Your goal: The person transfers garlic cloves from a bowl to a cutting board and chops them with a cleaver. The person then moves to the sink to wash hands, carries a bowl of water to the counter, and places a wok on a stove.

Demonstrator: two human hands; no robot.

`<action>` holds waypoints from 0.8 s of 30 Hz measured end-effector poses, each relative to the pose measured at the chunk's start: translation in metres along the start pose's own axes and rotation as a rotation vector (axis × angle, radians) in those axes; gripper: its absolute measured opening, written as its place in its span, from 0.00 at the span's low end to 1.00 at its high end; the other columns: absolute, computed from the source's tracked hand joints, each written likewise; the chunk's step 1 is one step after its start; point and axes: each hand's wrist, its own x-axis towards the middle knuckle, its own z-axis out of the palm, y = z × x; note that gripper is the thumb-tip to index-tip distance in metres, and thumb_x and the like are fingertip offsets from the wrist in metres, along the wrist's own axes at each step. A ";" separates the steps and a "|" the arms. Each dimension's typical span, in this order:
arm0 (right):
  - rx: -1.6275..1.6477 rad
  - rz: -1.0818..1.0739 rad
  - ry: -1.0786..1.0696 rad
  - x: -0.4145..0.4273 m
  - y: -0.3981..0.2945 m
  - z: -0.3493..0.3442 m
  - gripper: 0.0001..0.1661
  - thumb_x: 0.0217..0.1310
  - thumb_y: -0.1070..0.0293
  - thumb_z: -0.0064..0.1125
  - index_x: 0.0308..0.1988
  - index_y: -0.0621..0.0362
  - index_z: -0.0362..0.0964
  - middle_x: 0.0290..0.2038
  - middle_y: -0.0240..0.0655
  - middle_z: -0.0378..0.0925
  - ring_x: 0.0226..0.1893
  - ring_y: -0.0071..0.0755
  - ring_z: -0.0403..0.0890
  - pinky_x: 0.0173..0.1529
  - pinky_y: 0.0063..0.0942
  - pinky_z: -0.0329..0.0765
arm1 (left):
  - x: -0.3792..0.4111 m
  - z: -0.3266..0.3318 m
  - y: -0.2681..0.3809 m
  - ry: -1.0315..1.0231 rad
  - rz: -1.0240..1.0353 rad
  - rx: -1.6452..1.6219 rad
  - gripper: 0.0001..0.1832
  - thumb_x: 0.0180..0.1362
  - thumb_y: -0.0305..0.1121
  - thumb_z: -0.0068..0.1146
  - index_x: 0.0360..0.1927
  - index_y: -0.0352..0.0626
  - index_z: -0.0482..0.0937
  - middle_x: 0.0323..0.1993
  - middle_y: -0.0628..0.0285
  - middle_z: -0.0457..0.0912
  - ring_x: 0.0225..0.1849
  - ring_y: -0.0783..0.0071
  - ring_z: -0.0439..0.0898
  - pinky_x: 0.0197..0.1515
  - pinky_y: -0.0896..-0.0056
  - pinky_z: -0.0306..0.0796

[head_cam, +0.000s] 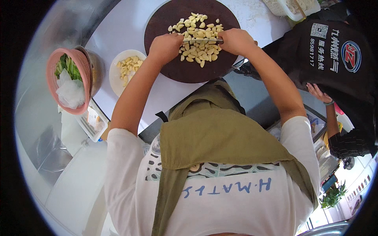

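Note:
Peeled garlic cloves (200, 54) lie heaped and scattered on a round dark-brown cutting board (189, 73). A knife (202, 40) spans the heap, seen nearly edge-on as a thin metal line. My right hand (237, 41) is closed around its handle end. At the blade's other end, my left hand (165, 48) is closed with the fingers curled; the exact hold on the blade is hidden. Cloves lie on both sides of the knife. Left of the board, a white bowl (115, 81) holds more garlic cloves, partly behind my left forearm.
A pink plastic basket (50, 79) with leafy greens and a clear bag stands at the far left, against a metal pot (97, 66). At upper right is a white container (313, 10) of pale strands. A person in a black printed apron (295, 56) stands close at right, one hand showing.

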 end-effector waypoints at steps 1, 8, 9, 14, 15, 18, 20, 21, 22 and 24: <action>0.006 0.000 -0.013 -0.008 -0.003 -0.008 0.17 0.50 0.61 0.55 0.42 0.48 0.78 0.35 0.40 0.81 0.38 0.44 0.81 0.43 0.40 0.78 | -0.006 -0.003 0.003 0.003 0.011 0.006 0.06 0.54 0.33 0.52 0.30 0.42 0.73 0.29 0.58 0.78 0.34 0.56 0.79 0.35 0.55 0.72; 0.031 0.012 -0.002 -0.010 -0.006 0.012 0.14 0.50 0.61 0.54 0.39 0.49 0.79 0.34 0.41 0.81 0.37 0.44 0.81 0.42 0.40 0.78 | -0.005 0.012 0.002 -0.018 0.011 -0.040 0.06 0.55 0.35 0.51 0.29 0.44 0.74 0.29 0.59 0.77 0.33 0.55 0.78 0.34 0.54 0.72; 0.037 0.025 -0.004 -0.009 -0.006 0.016 0.14 0.50 0.61 0.54 0.38 0.49 0.79 0.34 0.41 0.81 0.37 0.44 0.81 0.42 0.40 0.78 | -0.004 0.013 0.002 -0.031 0.010 -0.019 0.07 0.55 0.35 0.52 0.29 0.44 0.74 0.29 0.59 0.78 0.33 0.55 0.78 0.34 0.54 0.72; 0.036 0.029 0.006 -0.014 -0.010 0.014 0.15 0.49 0.60 0.55 0.38 0.49 0.79 0.34 0.41 0.81 0.37 0.44 0.82 0.41 0.40 0.78 | -0.011 0.015 0.002 -0.033 -0.006 -0.028 0.06 0.55 0.35 0.51 0.29 0.44 0.74 0.29 0.59 0.77 0.34 0.56 0.79 0.34 0.55 0.72; 0.041 0.027 -0.001 -0.017 -0.011 0.013 0.15 0.49 0.60 0.55 0.38 0.49 0.79 0.34 0.41 0.81 0.37 0.44 0.82 0.41 0.40 0.78 | -0.014 0.013 0.006 -0.040 -0.011 -0.037 0.06 0.55 0.35 0.51 0.29 0.43 0.74 0.29 0.59 0.77 0.34 0.56 0.79 0.34 0.55 0.73; -0.023 0.018 0.004 -0.014 -0.009 0.000 0.15 0.50 0.60 0.55 0.39 0.49 0.79 0.34 0.41 0.81 0.37 0.44 0.82 0.42 0.40 0.78 | -0.014 0.001 0.006 0.060 0.002 -0.035 0.06 0.54 0.34 0.51 0.29 0.43 0.74 0.29 0.59 0.77 0.34 0.57 0.79 0.34 0.56 0.73; -0.026 0.006 0.016 -0.006 -0.007 0.004 0.15 0.50 0.60 0.55 0.39 0.49 0.79 0.34 0.41 0.81 0.37 0.44 0.82 0.42 0.40 0.78 | -0.012 0.011 0.004 0.046 -0.018 -0.020 0.05 0.54 0.33 0.51 0.29 0.43 0.74 0.29 0.59 0.77 0.34 0.57 0.79 0.34 0.56 0.73; -0.027 -0.001 0.025 -0.001 -0.006 0.006 0.15 0.50 0.60 0.55 0.40 0.49 0.78 0.35 0.41 0.81 0.37 0.44 0.82 0.42 0.40 0.78 | -0.008 0.013 0.002 0.041 -0.028 -0.010 0.05 0.54 0.33 0.51 0.29 0.43 0.74 0.29 0.60 0.77 0.34 0.57 0.79 0.34 0.56 0.73; -0.029 -0.012 0.033 0.004 -0.005 0.007 0.16 0.49 0.60 0.56 0.40 0.50 0.78 0.36 0.41 0.81 0.38 0.44 0.81 0.42 0.40 0.78 | -0.007 0.014 0.001 0.038 -0.034 -0.003 0.05 0.54 0.32 0.51 0.28 0.43 0.74 0.29 0.59 0.77 0.34 0.57 0.79 0.34 0.56 0.73; -0.020 -0.003 0.045 0.010 -0.003 0.012 0.16 0.49 0.60 0.56 0.40 0.49 0.78 0.35 0.41 0.81 0.38 0.44 0.81 0.42 0.40 0.78 | -0.004 0.015 0.000 0.033 -0.046 0.010 0.04 0.53 0.32 0.51 0.28 0.43 0.74 0.29 0.59 0.77 0.34 0.57 0.79 0.34 0.56 0.73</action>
